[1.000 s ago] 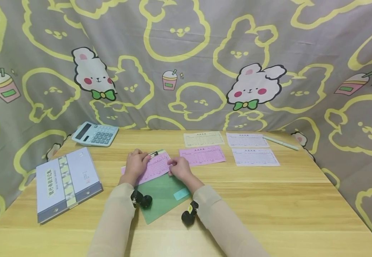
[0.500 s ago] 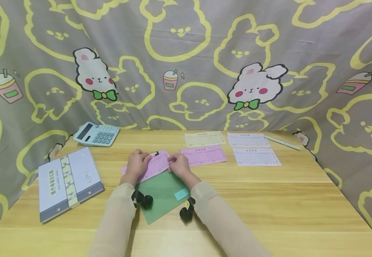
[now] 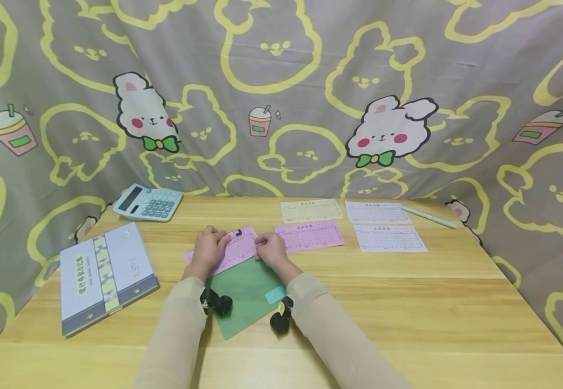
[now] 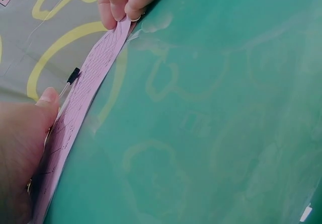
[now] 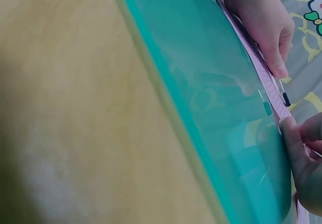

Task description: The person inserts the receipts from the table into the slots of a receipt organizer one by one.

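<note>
Grey fabric curtain point(image 3: 281, 70) fills the background, soft folds, printed with yellow outlined animals, white rabbits and pink cups. Below it, wooden table point(image 3: 408, 319), light yellow-brown, visible grain. Ledger point(image 3: 84, 275) on the left: rectangular, pale lavender cover, darker blue spine strip, patterned band. Green board point(image 3: 242, 292) in front of the person, smooth and glossy, straight-edged, sitting angled; reflections show in both wrist views. Calculator point(image 3: 150, 202), light blue, rectangular with dark display, back left.

Pink slip point(image 3: 238, 251): thin paper, oblong, dark printed grid and text. Lies tilted across upper part of green board, between both hands; left end sticks out past the left hand. Other pink slip point(image 3: 309, 236) flat on table just beside the right hand; pale yellow slip point(image 3: 310, 210) behind it; two white slips point(image 3: 390, 239) farther right, one behind the other.

Left hand point(image 3: 206, 249) lies over the pink slip and grasps the clip, thumb at its wire; other fingers partly hidden. Right hand point(image 3: 273, 252) pinches the slip's right end, thumb against fingers. Pale slim pen point(image 3: 429, 217) at back right. Light blue label point(image 3: 275, 294), small rectangle, on board's right side. Clip point(image 3: 234, 234): thin wire, black tip, at slip's top edge.
</note>
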`<state>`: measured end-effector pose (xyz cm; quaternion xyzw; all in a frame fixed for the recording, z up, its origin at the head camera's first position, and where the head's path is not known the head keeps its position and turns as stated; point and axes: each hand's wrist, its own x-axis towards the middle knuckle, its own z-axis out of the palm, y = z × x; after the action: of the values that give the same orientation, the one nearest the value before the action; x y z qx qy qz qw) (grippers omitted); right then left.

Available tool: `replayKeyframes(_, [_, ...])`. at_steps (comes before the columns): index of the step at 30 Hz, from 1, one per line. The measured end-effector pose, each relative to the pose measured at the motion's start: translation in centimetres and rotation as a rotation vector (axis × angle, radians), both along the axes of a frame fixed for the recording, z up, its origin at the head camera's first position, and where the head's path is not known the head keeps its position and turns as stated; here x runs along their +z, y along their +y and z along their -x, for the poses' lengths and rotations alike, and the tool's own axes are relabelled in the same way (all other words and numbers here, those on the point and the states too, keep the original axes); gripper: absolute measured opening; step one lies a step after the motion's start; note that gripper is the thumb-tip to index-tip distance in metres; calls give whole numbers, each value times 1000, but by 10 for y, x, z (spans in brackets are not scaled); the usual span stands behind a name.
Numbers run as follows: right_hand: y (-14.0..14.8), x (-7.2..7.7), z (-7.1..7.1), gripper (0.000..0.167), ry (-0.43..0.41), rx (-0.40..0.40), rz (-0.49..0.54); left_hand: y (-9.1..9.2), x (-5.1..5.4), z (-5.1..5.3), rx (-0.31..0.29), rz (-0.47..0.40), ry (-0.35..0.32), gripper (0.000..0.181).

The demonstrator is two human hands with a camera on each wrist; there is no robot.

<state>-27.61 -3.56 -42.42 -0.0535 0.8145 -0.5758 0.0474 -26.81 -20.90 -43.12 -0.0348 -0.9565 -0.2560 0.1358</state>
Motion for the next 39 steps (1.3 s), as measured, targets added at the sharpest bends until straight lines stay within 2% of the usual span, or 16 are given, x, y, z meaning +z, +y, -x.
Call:
replayKeyframes(13, [1,4,-2,17,-62,-52,66,0,-1,1,-2,2,0,37])
replayKeyframes(25, [1,3,0,16,-72,-87,55,2,-1,1,2,2,-8,38])
replayKeyframes(32, [6,3,-4,17,-98,-22,126,1,-6,1,-1,-51,20,39])
replayKeyframes(39, [15,7,-9,26,-119,65,168,-1,-9,-1,7,-92,32,39])
